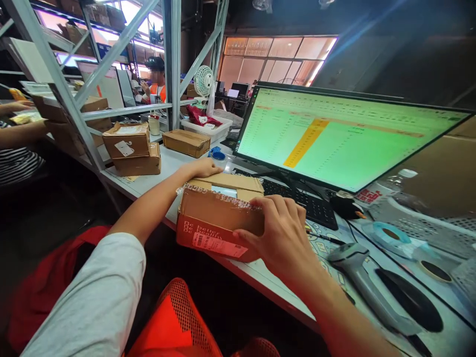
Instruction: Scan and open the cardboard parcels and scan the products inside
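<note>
A brown cardboard box (219,215) with a red lower front, a printed label and torn clear tape along its top edge sits at the desk's front edge. Between its top flaps a gap shows something pale inside. My right hand (280,228) grips the box's right end, thumb on the front face and fingers over the top. At the far left corner of the box, my left hand (204,167) is closed against its back edge, with the fingertips mostly hidden.
A monitor (334,134) stands behind a black keyboard (301,198). On the right lie a barcode scanner (357,272), a mouse (409,300) and tape rolls (390,238). Stacked boxes (132,148), a flat box (187,143) and a metal rack (173,64) stand left. Other people work beyond.
</note>
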The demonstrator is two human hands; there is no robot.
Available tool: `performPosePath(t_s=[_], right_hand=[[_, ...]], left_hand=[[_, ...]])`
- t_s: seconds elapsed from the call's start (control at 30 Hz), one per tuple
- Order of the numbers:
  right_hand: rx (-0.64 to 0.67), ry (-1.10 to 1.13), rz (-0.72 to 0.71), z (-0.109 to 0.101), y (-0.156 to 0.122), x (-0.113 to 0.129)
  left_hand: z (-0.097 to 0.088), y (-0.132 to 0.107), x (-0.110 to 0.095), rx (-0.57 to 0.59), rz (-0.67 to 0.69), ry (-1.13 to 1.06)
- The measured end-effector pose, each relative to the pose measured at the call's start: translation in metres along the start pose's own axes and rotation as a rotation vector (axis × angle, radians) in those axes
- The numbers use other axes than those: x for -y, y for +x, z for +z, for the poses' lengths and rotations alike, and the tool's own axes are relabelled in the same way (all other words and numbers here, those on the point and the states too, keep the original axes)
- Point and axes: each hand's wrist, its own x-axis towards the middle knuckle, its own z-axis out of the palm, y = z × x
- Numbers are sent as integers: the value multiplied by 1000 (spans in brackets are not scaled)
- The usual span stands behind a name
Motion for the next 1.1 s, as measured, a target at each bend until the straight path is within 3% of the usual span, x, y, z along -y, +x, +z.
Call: performPosePath(t_s=[0.13,0.27,0.33,0.37,0.43,0.5,0.53,0.57,0.6,0.63,0.7,0.73,0.77,0.8,0.87,0.97,1.03,1.1], right_hand=[[-113,-68,57,-3,-27,22],[6,21,50,-14,-76,42],[77,81,16,-30,-86,38],[132,127,-9,-41,-83,30],[265,275,-60,-62,-61,2],[402,492,-93,-74,-26,-34],[409,579,-75,-73,-6,-51],[401,645,-58,-68,11,-65],[428,696,-48,-57,27,-76],[478,736,-50,-43,39,-83],[636,776,-78,-11,56,-85],[710,777,-97,4,60,-82],[758,768,-115,15,63,-80],[776,754,-135,22,64,-78],[699,709,-185,20,62,-81],[417,535,-255,-5,46,-105],[251,354,-271,-23,26,-125],[199,215,-278,-33,0,-140]], left_hand=[[2,6,2,-26,-23,43],[4,2,4,-62,6,84],[4,-1,3,-158,21,93],[3,-4,2,-274,48,107],[-3,-13,-4,-648,180,158],[-11,-30,-14,-1040,403,202],[-14,-42,-21,-1135,527,195],[-17,-55,-29,-1104,626,159],[-18,-68,-37,-949,704,98],[-19,-81,-44,-686,735,19],[-17,-104,-55,-156,677,-77],[-17,-113,-58,8,618,-82],[-18,-121,-59,84,569,-72],[-21,-127,-57,83,543,-54],[-31,-140,-47,-38,535,-19],[-45,-165,-25,-254,565,44],[-42,-183,-6,-379,556,101],[-26,-198,12,-502,520,103]])
